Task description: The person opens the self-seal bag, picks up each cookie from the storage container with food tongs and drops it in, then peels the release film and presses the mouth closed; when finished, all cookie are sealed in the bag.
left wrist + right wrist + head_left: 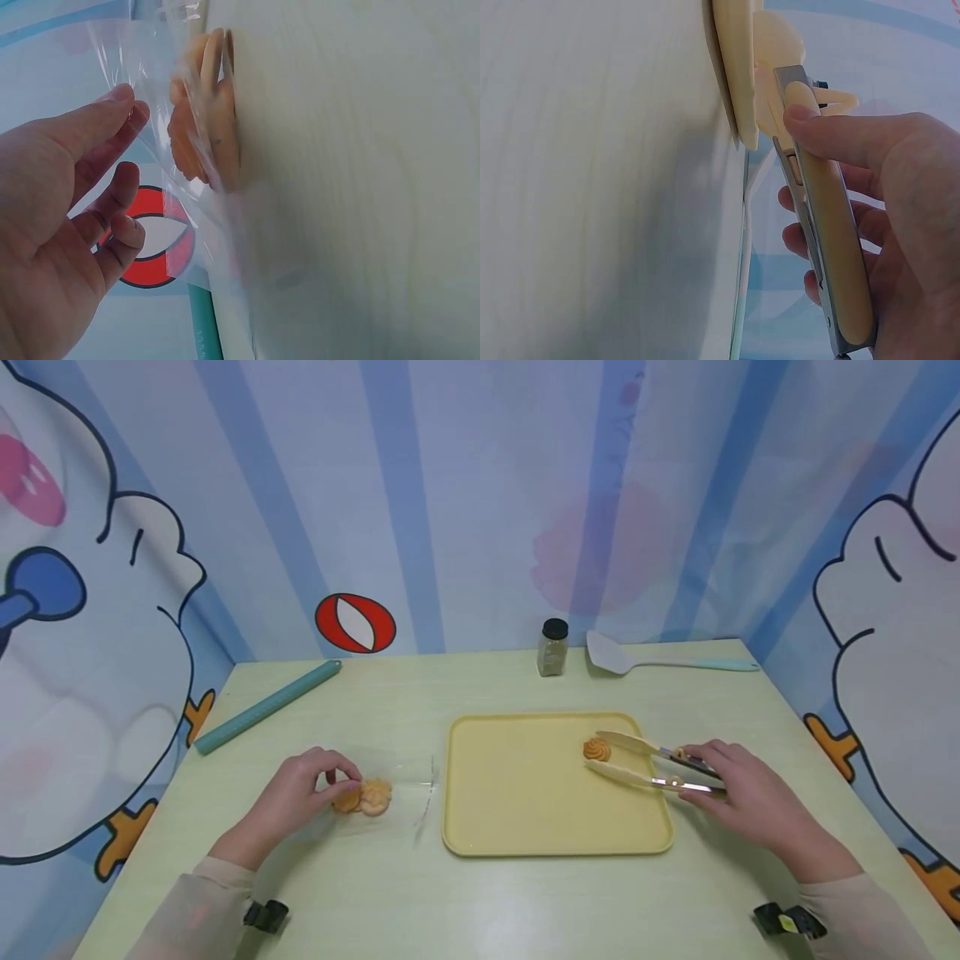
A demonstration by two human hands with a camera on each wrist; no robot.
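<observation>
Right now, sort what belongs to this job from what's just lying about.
Apparently in use:
- tongs, in the right hand
- swirled cookie
- yellow tray
- clear bag of cookies, left hand pinching it

Lying about:
- green rod
- black-capped jar
- spatula

Head view bright; pale glare on near tabletop (517,906); soft-edged shadows; wrist views dimmer, greyish; plastic bag (201,201) glinting

A pale, light-toned table (525,906) with faint streaks of grain. Near its middle, slightly right, lies a yellow rectangular tray (525,793) with rounded corners. Just left of it is a clear plastic bag (411,768). A teal rod (268,707) lies slanted at the far left. Along the back edge, a small black-capped jar (552,649) stands upright beside a spatula (667,662) lying flat.
</observation>
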